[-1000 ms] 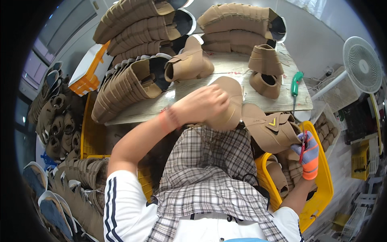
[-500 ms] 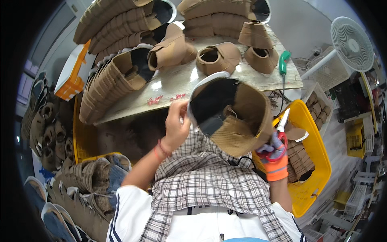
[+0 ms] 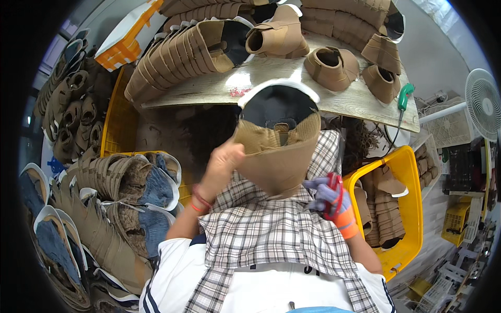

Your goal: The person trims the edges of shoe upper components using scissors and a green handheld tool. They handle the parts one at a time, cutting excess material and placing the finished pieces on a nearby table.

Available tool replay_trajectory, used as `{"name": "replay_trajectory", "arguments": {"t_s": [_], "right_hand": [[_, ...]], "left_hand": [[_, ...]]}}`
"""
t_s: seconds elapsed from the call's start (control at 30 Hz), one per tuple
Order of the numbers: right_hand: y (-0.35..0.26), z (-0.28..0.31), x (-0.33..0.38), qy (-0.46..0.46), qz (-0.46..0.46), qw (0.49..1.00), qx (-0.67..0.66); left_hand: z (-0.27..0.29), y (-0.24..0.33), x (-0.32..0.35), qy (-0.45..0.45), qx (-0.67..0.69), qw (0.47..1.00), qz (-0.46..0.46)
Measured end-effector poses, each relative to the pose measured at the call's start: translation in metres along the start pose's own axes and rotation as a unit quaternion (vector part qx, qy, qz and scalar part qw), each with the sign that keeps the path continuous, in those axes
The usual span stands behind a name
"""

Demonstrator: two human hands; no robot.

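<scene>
A tan fabric shoe upper (image 3: 276, 161) with a black lining and a white rim hangs in front of me, its opening facing me. My left hand (image 3: 223, 163) is closed on its left edge. In a purple and orange glove, my right hand (image 3: 322, 197) is wrapped round the red handles of a pair of scissors (image 3: 334, 194), just right of the upper's lower edge; the blades are hard to make out. Beyond, single tan uppers (image 3: 332, 68) stand on the worktable (image 3: 224, 89), beside a long nested row of uppers (image 3: 175, 55).
To my right, a yellow crate (image 3: 417, 208) holds stacked uppers. A green handheld tool (image 3: 404, 96) with a cord lies at the table's right end. Fleece-lined uppers (image 3: 125, 182) pile up at my left. A white fan (image 3: 482, 101) stands far right.
The upper has turned, its white rim now at the top, and moved left. My right hand with the scissors has come off its right edge and shifted left. The view has swung left.
</scene>
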State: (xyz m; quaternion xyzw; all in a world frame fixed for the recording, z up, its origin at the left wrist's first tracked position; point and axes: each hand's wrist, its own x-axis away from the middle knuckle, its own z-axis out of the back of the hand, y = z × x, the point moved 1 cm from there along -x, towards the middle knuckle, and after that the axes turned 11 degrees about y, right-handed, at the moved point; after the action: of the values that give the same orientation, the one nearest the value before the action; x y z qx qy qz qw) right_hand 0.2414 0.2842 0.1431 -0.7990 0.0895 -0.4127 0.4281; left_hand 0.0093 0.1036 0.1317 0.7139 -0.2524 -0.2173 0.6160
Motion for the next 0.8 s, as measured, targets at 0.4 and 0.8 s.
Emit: {"name": "replay_trajectory", "arguments": {"t_s": [0.4, 0.8], "right_hand": [[-0.007, 0.003, -0.080, 0.043, 0.455, 0.669, 0.586], [0.001, -0.014, -0.124, -0.087, 0.501, 0.582, 0.634]], "left_hand": [[0.053, -0.057, -0.064, -0.162, 0.142, 0.937, 0.274], [0.115, -0.167, 0.063, 0.144, 0.386, 0.860, 0.302]]}}
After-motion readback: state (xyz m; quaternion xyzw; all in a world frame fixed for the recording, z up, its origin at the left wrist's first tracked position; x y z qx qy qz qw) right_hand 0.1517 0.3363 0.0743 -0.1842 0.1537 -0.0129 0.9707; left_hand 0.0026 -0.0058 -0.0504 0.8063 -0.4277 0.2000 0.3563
